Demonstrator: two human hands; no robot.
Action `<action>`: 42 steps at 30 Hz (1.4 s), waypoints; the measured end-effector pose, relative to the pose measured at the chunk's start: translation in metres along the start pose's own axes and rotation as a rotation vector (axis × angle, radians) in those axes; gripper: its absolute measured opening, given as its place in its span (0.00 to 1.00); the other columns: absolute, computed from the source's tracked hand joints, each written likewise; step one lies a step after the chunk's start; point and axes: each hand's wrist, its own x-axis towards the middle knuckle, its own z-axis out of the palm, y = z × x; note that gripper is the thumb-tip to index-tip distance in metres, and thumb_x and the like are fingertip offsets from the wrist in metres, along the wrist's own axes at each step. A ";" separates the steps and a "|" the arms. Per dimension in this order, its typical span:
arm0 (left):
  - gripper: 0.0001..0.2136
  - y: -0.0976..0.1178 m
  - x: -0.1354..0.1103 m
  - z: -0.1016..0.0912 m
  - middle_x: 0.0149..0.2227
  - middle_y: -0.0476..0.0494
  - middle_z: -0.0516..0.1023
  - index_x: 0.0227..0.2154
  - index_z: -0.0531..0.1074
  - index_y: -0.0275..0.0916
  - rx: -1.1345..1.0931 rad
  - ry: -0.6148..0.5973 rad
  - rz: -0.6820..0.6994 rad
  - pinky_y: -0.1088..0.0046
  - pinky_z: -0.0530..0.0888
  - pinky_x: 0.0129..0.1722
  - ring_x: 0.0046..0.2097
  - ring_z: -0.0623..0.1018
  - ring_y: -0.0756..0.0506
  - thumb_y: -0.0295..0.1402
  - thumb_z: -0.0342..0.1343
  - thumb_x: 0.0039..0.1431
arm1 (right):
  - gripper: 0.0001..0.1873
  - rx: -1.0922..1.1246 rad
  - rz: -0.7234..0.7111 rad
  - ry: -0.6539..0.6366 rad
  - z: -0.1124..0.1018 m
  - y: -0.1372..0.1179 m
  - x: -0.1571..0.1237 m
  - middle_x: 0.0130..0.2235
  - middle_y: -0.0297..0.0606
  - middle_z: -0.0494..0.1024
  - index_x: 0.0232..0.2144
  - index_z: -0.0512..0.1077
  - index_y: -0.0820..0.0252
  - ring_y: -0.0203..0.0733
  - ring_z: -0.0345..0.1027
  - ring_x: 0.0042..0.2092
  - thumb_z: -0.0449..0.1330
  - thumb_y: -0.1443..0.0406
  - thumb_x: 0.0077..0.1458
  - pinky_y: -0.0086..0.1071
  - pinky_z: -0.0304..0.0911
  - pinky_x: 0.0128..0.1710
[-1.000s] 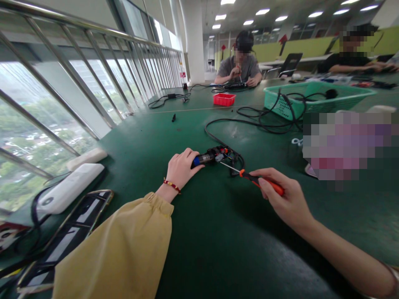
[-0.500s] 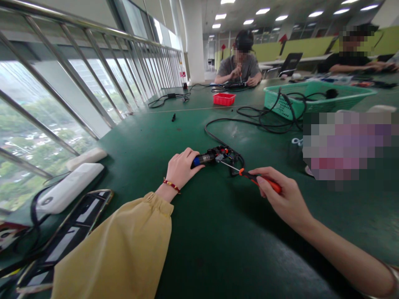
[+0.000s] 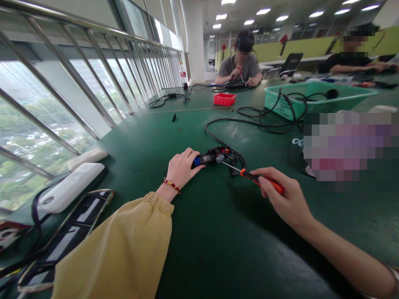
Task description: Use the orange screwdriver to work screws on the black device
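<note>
Green tabletop [image 3: 199, 241]: I see L hand [image 3: 181, 168] gripping device [image 3: 205, 158], prob. to steady it, R hand [image 3: 286, 192] grasping screwdriver [image 3: 249, 176] on its R.

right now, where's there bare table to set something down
One bare patch of table lies nearer the person than the screwdriver, between the yellow sleeve and right forearm; another lies between the left hand and pale bar. It's crowded left, around the phone, and right, around the green basket.
</note>
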 end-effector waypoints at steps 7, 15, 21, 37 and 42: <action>0.15 0.000 0.000 0.000 0.39 0.46 0.70 0.41 0.66 0.40 -0.016 0.002 0.002 0.70 0.65 0.33 0.36 0.73 0.46 0.43 0.52 0.54 | 0.12 -0.005 0.001 -0.028 0.000 0.001 0.000 0.20 0.28 0.64 0.39 0.68 0.60 0.31 0.57 0.21 0.49 0.63 0.56 0.27 0.53 0.23; 0.15 -0.001 0.000 -0.001 0.38 0.46 0.70 0.40 0.66 0.41 -0.033 0.002 0.018 0.70 0.66 0.33 0.36 0.73 0.46 0.43 0.53 0.54 | 0.13 -0.017 -0.070 0.098 0.001 -0.002 0.001 0.31 0.34 0.70 0.41 0.65 0.59 0.34 0.64 0.29 0.55 0.64 0.52 0.27 0.60 0.29; 0.14 -0.001 0.000 -0.001 0.39 0.47 0.70 0.40 0.67 0.42 -0.034 0.004 0.032 0.71 0.66 0.33 0.36 0.72 0.46 0.43 0.53 0.54 | 0.13 0.061 0.045 0.037 0.000 0.000 0.000 0.22 0.28 0.61 0.42 0.64 0.56 0.31 0.55 0.21 0.48 0.59 0.58 0.26 0.53 0.20; 0.13 0.000 0.000 -0.002 0.38 0.46 0.71 0.39 0.67 0.41 -0.038 -0.002 0.028 0.70 0.66 0.34 0.36 0.73 0.46 0.42 0.53 0.54 | 0.10 0.030 0.036 0.118 -0.002 -0.004 -0.002 0.18 0.26 0.63 0.38 0.64 0.58 0.31 0.57 0.18 0.54 0.61 0.54 0.26 0.53 0.16; 0.14 -0.001 0.000 -0.002 0.38 0.46 0.71 0.39 0.67 0.40 -0.053 0.002 0.058 0.71 0.66 0.32 0.35 0.73 0.46 0.43 0.52 0.54 | 0.15 -0.027 -0.160 0.267 -0.002 -0.003 -0.001 0.33 0.36 0.68 0.41 0.62 0.57 0.36 0.66 0.33 0.58 0.66 0.49 0.31 0.64 0.32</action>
